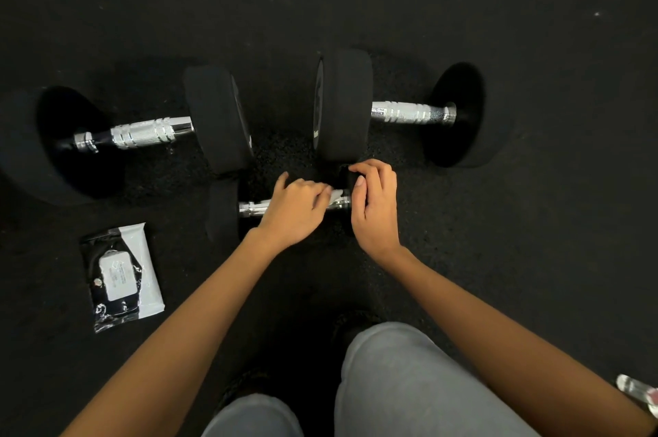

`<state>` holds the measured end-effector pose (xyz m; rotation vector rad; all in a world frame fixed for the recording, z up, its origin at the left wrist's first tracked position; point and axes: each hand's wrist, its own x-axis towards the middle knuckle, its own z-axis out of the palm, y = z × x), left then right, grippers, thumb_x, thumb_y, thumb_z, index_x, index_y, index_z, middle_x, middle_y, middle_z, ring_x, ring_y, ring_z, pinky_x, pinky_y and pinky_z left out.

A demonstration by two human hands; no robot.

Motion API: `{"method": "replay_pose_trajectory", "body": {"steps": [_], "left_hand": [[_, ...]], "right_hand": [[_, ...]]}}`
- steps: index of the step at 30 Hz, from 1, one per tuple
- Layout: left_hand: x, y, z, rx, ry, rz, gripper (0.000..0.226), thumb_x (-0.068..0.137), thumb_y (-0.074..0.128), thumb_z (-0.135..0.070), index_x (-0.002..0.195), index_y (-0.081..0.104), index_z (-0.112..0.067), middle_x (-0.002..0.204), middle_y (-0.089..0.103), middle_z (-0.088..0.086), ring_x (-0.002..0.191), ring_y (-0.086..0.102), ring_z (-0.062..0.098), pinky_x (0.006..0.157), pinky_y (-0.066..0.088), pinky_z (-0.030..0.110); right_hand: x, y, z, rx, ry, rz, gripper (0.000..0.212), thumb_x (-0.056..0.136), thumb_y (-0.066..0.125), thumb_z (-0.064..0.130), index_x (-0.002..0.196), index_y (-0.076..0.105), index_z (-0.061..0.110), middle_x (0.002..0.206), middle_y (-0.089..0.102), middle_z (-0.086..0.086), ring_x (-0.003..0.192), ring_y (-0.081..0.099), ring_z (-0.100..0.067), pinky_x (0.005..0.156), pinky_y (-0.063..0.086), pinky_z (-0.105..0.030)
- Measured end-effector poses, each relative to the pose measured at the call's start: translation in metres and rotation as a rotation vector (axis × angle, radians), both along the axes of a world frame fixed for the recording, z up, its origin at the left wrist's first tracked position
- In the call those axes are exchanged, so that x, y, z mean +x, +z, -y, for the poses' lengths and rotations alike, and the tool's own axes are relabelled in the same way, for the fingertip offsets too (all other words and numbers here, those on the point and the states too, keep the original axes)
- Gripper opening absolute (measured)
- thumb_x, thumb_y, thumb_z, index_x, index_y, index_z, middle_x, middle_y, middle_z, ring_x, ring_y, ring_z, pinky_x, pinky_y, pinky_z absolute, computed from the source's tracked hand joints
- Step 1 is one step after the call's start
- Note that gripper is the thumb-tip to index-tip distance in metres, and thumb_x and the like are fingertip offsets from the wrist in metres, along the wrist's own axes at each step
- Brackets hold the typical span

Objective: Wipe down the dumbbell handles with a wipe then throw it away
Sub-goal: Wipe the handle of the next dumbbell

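Note:
A small black dumbbell with a chrome handle (251,207) lies on the floor right in front of me. My left hand (293,210) is closed over its handle, with a bit of white wipe (336,194) showing under the fingertips. My right hand (374,203) grips the small dumbbell's right end. Two larger dumbbells lie beyond: the left one (146,134) with a knurled chrome handle, and the right one (409,112) likewise.
A wipes packet (123,276), black and white with a closed flap lid, lies on the dark rubber floor (534,241) at the left. My grey-trousered knees (409,383) are at the bottom. A clear plastic object (637,390) pokes in at the lower right edge.

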<state>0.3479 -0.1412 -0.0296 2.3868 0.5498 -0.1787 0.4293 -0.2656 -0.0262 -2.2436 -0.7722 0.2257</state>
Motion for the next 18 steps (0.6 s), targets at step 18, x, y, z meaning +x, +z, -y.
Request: {"method": "replay_pose_trajectory", "body": {"steps": [18], "left_hand": [[0.007, 0.003, 0.020, -0.072, 0.093, 0.078, 0.020, 0.094, 0.047, -0.015, 0.103, 0.065, -0.016, 0.095, 0.070, 0.001, 0.097, 0.061, 0.017, 0.114, 0.014, 0.038]], "right_hand": [[-0.003, 0.001, -0.001, 0.007, -0.023, -0.004, 0.034, 0.097, 0.031, 0.022, 0.111, 0.059, 0.009, 0.114, 0.051, -0.003, 0.106, 0.041, -0.008, 0.091, 0.027, -0.007]]}}
